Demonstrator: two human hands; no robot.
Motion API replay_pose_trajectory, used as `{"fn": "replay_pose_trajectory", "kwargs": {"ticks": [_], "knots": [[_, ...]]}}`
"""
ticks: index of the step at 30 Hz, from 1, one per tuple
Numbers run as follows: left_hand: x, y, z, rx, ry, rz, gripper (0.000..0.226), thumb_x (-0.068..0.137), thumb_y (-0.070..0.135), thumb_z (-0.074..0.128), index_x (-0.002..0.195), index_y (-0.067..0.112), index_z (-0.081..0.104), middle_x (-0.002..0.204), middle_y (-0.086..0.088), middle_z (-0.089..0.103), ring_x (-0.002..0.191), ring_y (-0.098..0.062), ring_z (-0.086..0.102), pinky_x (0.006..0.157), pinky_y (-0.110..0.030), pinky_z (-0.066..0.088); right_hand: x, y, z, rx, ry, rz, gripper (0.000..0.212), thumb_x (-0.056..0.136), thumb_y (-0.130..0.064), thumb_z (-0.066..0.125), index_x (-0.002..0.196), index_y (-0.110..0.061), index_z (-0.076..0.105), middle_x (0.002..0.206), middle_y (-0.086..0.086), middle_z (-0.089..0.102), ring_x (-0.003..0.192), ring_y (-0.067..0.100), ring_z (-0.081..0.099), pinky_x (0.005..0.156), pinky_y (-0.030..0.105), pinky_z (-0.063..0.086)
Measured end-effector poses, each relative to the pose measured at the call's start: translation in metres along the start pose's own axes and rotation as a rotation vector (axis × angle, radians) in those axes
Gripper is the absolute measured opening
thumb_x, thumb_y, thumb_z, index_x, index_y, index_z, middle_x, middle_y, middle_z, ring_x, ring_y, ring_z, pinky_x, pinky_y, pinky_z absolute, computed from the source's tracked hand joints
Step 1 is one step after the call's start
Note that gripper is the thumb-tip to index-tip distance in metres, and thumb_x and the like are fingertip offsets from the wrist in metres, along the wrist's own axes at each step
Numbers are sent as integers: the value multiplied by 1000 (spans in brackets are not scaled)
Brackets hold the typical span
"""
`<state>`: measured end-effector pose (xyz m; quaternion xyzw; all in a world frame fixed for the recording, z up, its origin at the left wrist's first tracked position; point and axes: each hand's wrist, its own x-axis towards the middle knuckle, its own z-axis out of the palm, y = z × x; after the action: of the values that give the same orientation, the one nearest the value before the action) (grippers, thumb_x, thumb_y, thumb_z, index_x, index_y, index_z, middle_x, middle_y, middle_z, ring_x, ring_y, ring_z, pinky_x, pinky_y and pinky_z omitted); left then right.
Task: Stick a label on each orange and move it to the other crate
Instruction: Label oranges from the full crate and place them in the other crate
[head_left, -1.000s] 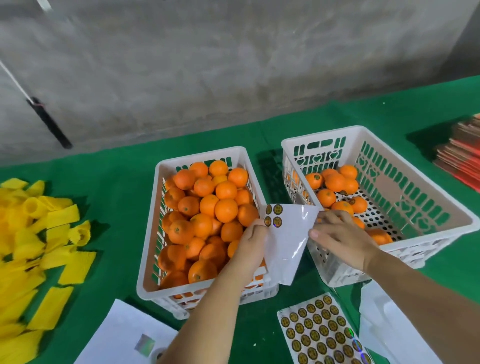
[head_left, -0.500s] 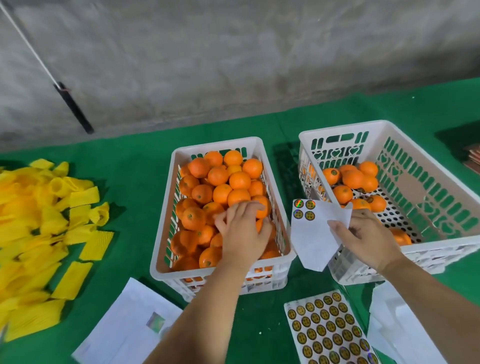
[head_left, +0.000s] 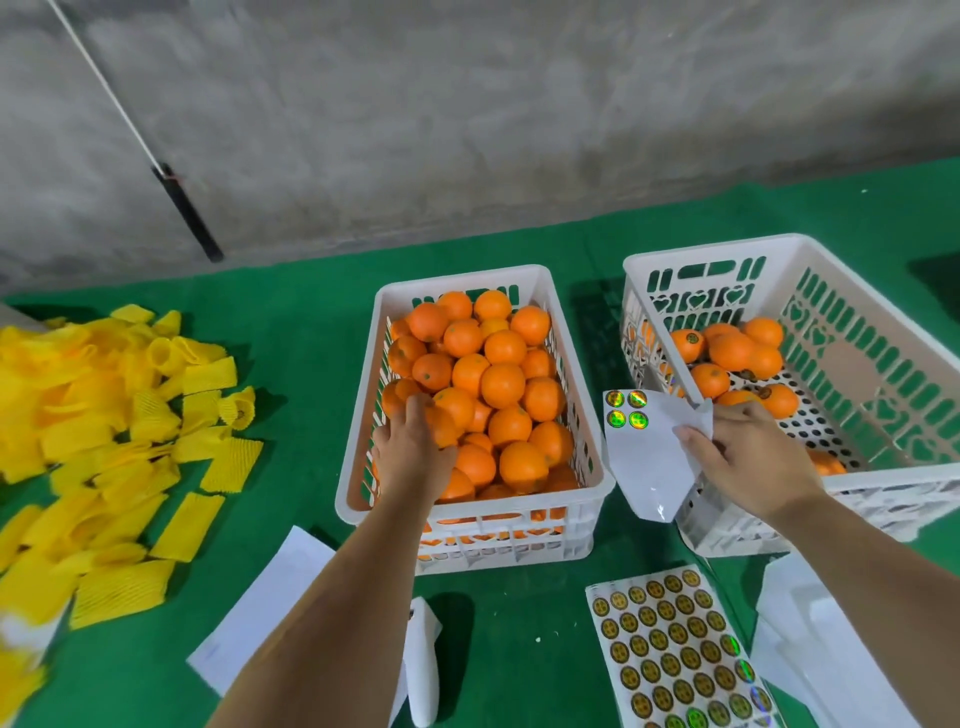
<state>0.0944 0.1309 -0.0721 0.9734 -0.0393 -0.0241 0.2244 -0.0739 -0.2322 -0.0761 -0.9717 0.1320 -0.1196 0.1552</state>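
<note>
- Since half a second ago, the left hand has slid from the middle of the heaped oranges toward the near-left part of the full crate, and the label sheet has risen slightly in the right hand.
- Left fingers now curl over an orange in the pile, thumb on its near side; the fruit sits among its neighbours and is not lifted.
- Right hand pinches a mostly peeled label sheet between thumb and fingers at its folded upper right corner. Four round holographic labels remain in its top left corner.
- That sheet hangs in the gap between the two crates, over the near-left corner of the second crate.
- The full crate, white plastic, is piled with oranges to its rim.
- The second crate, also white, stands to the right and holds only a few oranges at its far-left end; dark round labels show on some of them.
- Near the front edge, a fresh sheet of labels lies flat on the green table cover, with rows of round stickers.
- White backing papers lie under and beside the left forearm, and more white paper lies at the lower right.
- A heap of yellow foam net sleeves spreads over the left side of the cover.
- Behind it all stands a grey concrete wall, with a thin pole with a black handle leaning against it.
</note>
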Motion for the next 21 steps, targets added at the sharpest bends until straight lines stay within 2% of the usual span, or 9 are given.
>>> {"fn": "replay_pose_trajectory", "kwargs": {"ticks": [4, 7, 9, 10, 12, 14, 15, 18, 21], "knots": [[-20, -1, -18, -501, 67, -52, 80, 82, 48, 85, 149, 33, 44, 139, 2, 61, 126, -26, 58, 99, -50, 54, 3, 2, 0, -38, -39, -14, 58, 102, -62, 29, 113, -31, 76, 120, -11, 70, 109, 19, 42, 82, 48, 54], [-59, 1, -38, -857, 34, -29, 66, 82, 59, 82, 139, 36, 59, 123, 12, 73, 113, -16, 70, 87, -39, 63, 8, -8, -9, -45, -151, 20, 61, 101, -64, 29, 104, -26, 77, 124, -9, 67, 117, 24, 44, 96, 49, 48], [-91, 3, -49, -1059, -39, -10, 57, 76, 73, 79, 120, 38, 69, 110, 15, 77, 102, -8, 74, 84, -38, 62, 1, -27, -19, 143, -121, 58, 54, 100, -62, 36, 90, -27, 76, 110, -7, 70, 112, 31, 52, 100, 50, 44], [-105, 4, -54, -1124, -83, -5, 61, 72, 79, 79, 117, 38, 71, 111, 16, 77, 102, -6, 74, 89, -40, 60, -5, -38, -25, 300, -64, 46, 46, 100, -57, 42, 87, -30, 76, 101, -9, 71, 108, 35, 58, 100, 50, 44], [-128, 9, -60, -1274, -184, -7, 80, 65, 79, 84, 130, 35, 66, 126, 9, 76, 117, -12, 72, 105, -47, 52, -21, -66, -41, 573, 23, -36, 29, 104, -41, 53, 95, -34, 79, 102, -15, 74, 109, 27, 68, 99, 40, 50], [-142, 16, -70, -1344, -257, 43, 87, 64, 71, 88, 136, 32, 62, 130, 2, 75, 121, -18, 71, 112, -51, 48, -38, -100, -63, 713, 62, -101, 28, 105, -30, 56, 98, -43, 80, 109, -22, 76, 108, 1, 69, 92, 13, 49], [-146, 21, -76, -1324, -283, 86, 86, 65, 67, 87, 139, 32, 61, 133, 1, 73, 123, -19, 70, 114, -51, 47, -45, -116, -74, 746, 83, -124, 31, 105, -29, 56, 96, -49, 79, 109, -26, 75, 104, -7, 68, 87, 5, 46], [-153, 39, -104, -1215, -372, 266, 97, 62, 71, 88, 149, 46, 53, 149, 7, 61, 134, -19, 62, 112, -44, 49, -63, -152, -104, 819, 136, -165, 31, 101, -30, 57, 91, -48, 80, 109, -29, 73, 104, -11, 66, 84, 1, 43], [-165, 59, -132, -1182, -409, 395, 89, 55, 73, 91, 137, 54, 62, 146, 11, 63, 128, -17, 66, 96, -33, 58, -74, -173, -130, 850, 126, -213, 31, 99, -31, 56, 84, -45, 79, 96, -25, 75, 91, -8, 68, 76, 5, 44]]}}
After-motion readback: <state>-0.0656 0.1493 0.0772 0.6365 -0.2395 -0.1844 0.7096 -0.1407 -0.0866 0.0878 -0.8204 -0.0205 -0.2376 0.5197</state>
